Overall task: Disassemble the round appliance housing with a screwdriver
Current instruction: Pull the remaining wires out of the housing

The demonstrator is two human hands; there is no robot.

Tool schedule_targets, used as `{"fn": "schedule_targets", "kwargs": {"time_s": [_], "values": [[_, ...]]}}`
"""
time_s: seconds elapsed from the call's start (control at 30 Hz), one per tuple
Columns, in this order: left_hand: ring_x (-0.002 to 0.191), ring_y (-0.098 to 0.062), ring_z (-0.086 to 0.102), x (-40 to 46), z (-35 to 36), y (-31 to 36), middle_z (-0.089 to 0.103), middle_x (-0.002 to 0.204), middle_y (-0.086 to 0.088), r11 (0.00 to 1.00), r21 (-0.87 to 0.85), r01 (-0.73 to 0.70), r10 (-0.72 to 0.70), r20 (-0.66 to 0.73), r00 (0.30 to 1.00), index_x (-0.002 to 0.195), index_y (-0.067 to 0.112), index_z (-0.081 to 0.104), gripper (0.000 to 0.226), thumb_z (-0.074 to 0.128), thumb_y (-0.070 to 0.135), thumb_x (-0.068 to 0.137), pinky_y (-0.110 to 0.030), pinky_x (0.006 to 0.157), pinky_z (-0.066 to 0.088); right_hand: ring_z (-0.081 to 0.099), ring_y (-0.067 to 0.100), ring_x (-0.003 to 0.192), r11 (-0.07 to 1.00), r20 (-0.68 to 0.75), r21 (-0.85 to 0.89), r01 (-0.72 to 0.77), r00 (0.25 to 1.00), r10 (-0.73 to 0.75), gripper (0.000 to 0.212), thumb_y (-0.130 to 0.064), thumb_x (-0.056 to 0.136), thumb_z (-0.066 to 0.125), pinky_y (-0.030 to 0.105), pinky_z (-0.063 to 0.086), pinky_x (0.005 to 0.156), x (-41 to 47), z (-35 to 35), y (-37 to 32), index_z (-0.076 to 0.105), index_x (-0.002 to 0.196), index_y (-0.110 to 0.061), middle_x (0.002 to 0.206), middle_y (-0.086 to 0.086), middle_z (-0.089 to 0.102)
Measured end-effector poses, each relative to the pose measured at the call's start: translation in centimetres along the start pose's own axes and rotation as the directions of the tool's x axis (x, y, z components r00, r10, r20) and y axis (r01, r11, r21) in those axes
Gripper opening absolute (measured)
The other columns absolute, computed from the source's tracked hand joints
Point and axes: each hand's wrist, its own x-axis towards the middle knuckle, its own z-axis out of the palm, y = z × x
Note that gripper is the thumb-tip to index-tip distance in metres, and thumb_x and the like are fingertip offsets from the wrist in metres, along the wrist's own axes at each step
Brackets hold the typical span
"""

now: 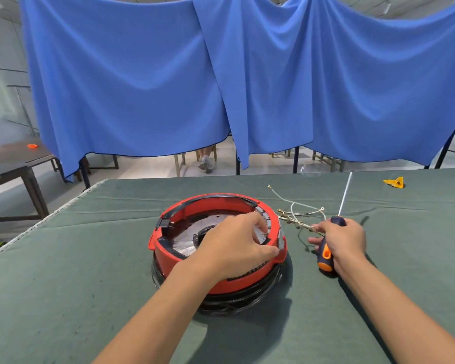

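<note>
The round red appliance housing (184,254) lies upside down on a black base in the middle of the green table (76,271), its metal inner plate (187,236) exposed. My left hand (237,245) rests on the housing's right inner rim, fingers curled on a part there. To the right of the housing, my right hand (342,239) grips the dark blue and orange handle of a screwdriver (326,254). Its long metal shaft points up and away from me, clear of the housing.
A bundle of loose white wires with terminals (297,215) lies between the housing and my right hand. A yellow plastic piece (394,182) sits at the table's far right. Blue cloth (221,80) hangs behind the table. Another table (13,164) stands at far left.
</note>
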Motion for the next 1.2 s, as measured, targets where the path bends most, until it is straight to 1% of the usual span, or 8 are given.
{"fn": "schedule_targets", "kwargs": {"time_s": [0.17,0.33,0.57,0.73,0.83,0.97,1.1,1.2], "values": [[0.087,-0.011,0.059,0.1,-0.3,-0.6,0.066,0.086,0.014,1.0,0.012,-0.011,0.011,0.001,1.0,0.103,0.032,0.058,0.033,0.064,0.048,0.075,-0.04,0.081,0.051,0.066,0.026,0.046,0.947,0.189,-0.301,0.108,0.981,-0.052,0.008,-0.006,0.087,0.056,0.035,0.053,0.051,-0.7,0.4,-0.4,0.054,0.081,-0.012,0.081,0.014,0.067],[0.08,-0.012,0.06,0.2,-1.3,-1.6,0.066,0.083,0.012,0.998,-0.041,0.048,-0.048,0.009,0.999,0.097,0.034,0.059,0.025,0.067,0.041,0.074,-0.039,0.08,0.052,0.068,0.027,0.066,0.627,0.26,-0.713,0.313,0.949,-0.178,0.003,-0.025,0.078,0.059,0.032,0.053,0.064,-2.2,0.3,-1.5,0.061,0.081,-0.024,0.072,0.009,0.067],[0.058,-0.022,0.042,-0.3,-2.2,-1.3,0.053,0.061,-0.004,0.998,-0.022,-0.065,0.067,0.113,0.991,0.096,0.005,0.066,0.021,0.064,0.02,0.081,-0.029,0.061,0.04,0.066,0.025,0.049,0.786,0.435,-0.491,0.375,0.887,-0.152,0.008,-0.016,0.081,0.066,0.038,0.054,0.059,-4.3,1.5,-2.9,0.063,0.074,-0.014,0.063,0.007,0.065],[0.065,-0.013,0.048,-1.0,-5.1,-1.7,0.057,0.071,0.002,0.999,-0.022,0.026,-0.017,0.322,0.946,0.108,0.023,0.07,0.037,0.068,0.006,0.075,-0.024,0.067,0.042,0.068,0.027,0.068,0.551,0.467,-0.717,0.427,0.881,-0.075,0.027,-0.029,0.077,0.061,0.033,0.055,0.069,-5.1,1.9,-2.6,0.067,0.062,-0.007,0.054,0.005,0.067],[0.065,0.0,0.061,-1.5,-6.6,-2.3,0.07,0.076,0.012,0.997,0.027,0.072,-0.077,0.347,0.935,0.11,0.032,0.069,0.043,0.07,0.007,0.074,-0.016,0.071,0.048,0.066,0.028,0.08,0.389,0.415,-0.835,0.39,0.91,-0.021,0.026,-0.035,0.075,0.061,0.029,0.05,0.068,-4.9,1.6,-2.5,0.069,0.075,-0.01,0.073,0.006,0.069],[0.066,-0.01,0.062,-1.6,-6.4,-2.0,0.07,0.069,0.009,0.993,-0.074,0.091,-0.068,0.264,0.962,0.088,0.027,0.076,0.013,0.067,0.026,0.079,-0.024,0.067,0.05,0.063,0.03,0.082,0.338,0.395,-0.859,0.384,0.918,-0.036,0.023,-0.034,0.073,0.061,0.029,0.048,0.066,-5.2,1.6,-2.8,0.067,0.078,-0.012,0.081,0.009,0.067],[0.059,-0.006,0.062,-0.9,-5.4,-2.2,0.07,0.064,0.006,0.983,-0.098,0.156,-0.146,0.102,0.984,0.083,0.017,0.073,0.018,0.057,0.025,0.088,-0.025,0.058,0.053,0.061,0.029,0.076,0.438,0.416,-0.782,0.443,0.895,-0.162,0.019,-0.027,0.076,0.06,0.03,0.045,0.06,-5.8,2.0,-3.5,0.064,0.063,-0.013,0.066,0.003,0.064],[0.064,-0.016,0.064,-0.7,-3.5,-2.1,0.067,0.063,0.003,0.986,0.019,0.168,-0.164,-0.117,0.979,0.071,0.017,0.068,0.024,0.051,0.023,0.087,-0.031,0.062,0.053,0.061,0.022,0.088,0.542,0.463,-0.615,0.572,0.819,-0.339,0.013,-0.026,0.084,0.055,0.034,0.049,0.074,-6.4,2.7,-3.9,0.062,0.073,-0.026,0.082,-0.008,0.067]]}}
